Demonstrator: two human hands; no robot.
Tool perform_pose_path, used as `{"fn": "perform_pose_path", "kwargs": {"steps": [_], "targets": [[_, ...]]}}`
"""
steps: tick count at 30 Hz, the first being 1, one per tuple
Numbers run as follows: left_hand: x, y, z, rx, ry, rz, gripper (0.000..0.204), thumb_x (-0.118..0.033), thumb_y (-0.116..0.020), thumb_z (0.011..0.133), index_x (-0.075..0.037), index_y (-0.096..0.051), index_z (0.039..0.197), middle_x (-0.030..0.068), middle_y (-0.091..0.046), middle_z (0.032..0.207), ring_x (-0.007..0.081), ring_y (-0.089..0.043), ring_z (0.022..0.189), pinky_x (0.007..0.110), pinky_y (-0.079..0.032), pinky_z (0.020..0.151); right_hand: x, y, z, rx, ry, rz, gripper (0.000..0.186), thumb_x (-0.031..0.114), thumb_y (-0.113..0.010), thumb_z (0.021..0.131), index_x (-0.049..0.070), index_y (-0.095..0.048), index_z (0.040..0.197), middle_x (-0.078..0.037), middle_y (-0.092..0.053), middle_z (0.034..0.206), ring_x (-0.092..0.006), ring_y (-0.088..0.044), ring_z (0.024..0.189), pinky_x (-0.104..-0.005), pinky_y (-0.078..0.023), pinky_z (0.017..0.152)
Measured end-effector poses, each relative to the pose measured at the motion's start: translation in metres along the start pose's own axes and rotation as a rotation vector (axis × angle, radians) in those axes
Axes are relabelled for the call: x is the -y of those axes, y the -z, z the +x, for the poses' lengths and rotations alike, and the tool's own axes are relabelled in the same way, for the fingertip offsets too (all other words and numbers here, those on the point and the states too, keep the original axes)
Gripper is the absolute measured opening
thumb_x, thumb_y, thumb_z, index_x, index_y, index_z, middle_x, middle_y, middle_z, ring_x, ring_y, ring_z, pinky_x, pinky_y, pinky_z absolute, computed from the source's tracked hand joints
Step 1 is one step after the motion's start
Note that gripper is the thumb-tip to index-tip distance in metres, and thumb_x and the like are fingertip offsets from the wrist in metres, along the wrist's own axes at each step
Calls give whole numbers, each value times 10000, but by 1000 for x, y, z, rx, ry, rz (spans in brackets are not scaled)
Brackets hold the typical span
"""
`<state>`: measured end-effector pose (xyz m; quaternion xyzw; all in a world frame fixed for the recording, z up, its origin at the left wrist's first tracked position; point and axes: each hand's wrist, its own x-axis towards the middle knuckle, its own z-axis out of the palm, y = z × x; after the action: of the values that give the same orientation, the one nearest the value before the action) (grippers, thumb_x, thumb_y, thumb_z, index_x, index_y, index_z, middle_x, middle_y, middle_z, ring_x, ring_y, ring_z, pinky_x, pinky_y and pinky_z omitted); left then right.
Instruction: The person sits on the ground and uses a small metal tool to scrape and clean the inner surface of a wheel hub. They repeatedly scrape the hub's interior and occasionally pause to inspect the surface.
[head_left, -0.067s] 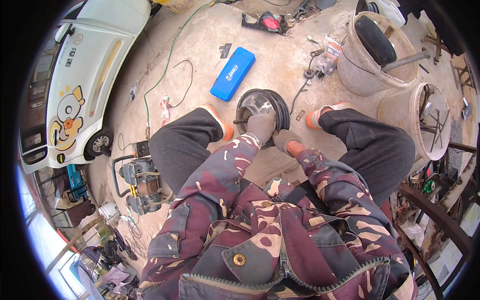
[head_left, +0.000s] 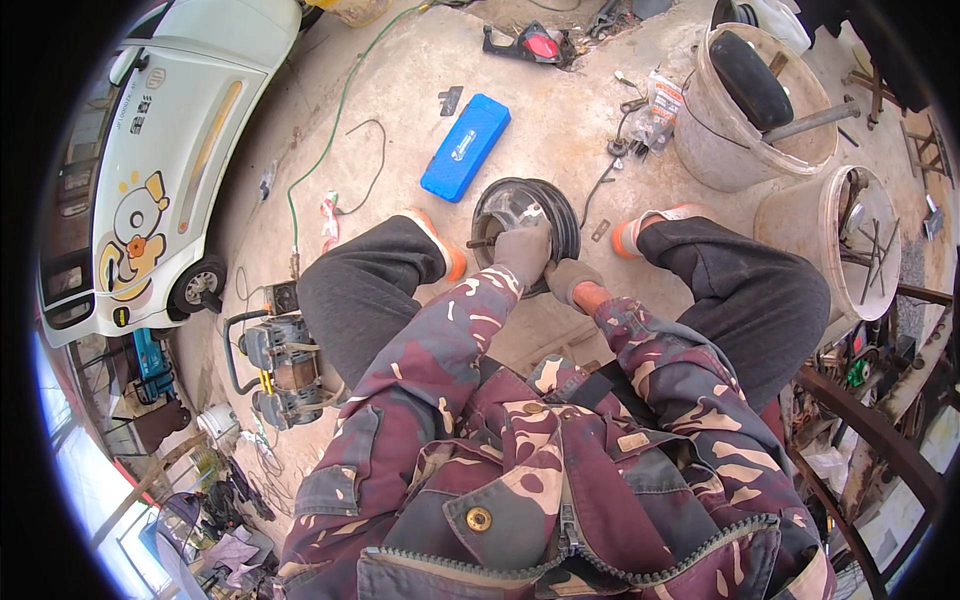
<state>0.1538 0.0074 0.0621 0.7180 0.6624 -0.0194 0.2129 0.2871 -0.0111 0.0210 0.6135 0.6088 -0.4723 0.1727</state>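
A small black metal wheel rim (head_left: 566, 212) stands on the concrete between my feet, its open face turned toward the left. My left hand (head_left: 524, 254), in a grey glove, reaches into that face by the hub with its fingers curled. What those fingers hold is hidden by the back of the hand. A short dark stub (head_left: 481, 243) sticks out beside it, on the rim's left side. My right hand (head_left: 572, 279), gloved too, is closed on the near right edge of the rim.
Beyond the rim lies a blue plastic case (head_left: 466, 148). Two dirty buckets (head_left: 712, 150) with metal parts stand at the right. At the left are a compressor (head_left: 283, 350), a green hose (head_left: 345, 95) and a white van (head_left: 190, 110). A red-and-black lamp part (head_left: 535, 44) lies far ahead.
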Motion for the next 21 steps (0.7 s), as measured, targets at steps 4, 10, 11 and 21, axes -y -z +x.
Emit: {"fn": "perform_pose_path", "kwargs": {"steps": [4,10,11,21], "targets": [[-3,-2,6,-19,123,-86,193,-208,-570,956,-120,-656,1105,204,-743,896,399,-738,804,523,-576,721,0,0,0,7,-5,9,607,483,-400,1008,18,-724,1224,-252,-671,1283,-428,-637,1228,-497,-490,1046],[-5,7,10,16,251,-218,250,-268,-543,991,-104,-658,1140,227,-739,982,422,-718,939,526,-555,850,0,0,2,7,-1,7,619,486,-384,1015,9,-723,1218,-257,-674,1273,-438,-637,1221,-504,-494,1036],[-5,8,10,26,264,-243,257,-274,-550,990,-97,-659,1142,230,-738,995,427,-712,963,526,-549,873,0,0,2,2,0,5,623,487,-378,1016,9,-724,1216,-257,-675,1270,-436,-639,1220,-504,-495,1035],[20,19,-2,-15,109,-461,458,-383,-684,946,-31,-649,1237,242,-718,1101,384,-691,1074,463,-528,923,6,10,-7,2,16,30,667,492,-330,1024,-23,-713,1209,-289,-660,1269,-445,-626,1222,-514,-465,1058]]}}
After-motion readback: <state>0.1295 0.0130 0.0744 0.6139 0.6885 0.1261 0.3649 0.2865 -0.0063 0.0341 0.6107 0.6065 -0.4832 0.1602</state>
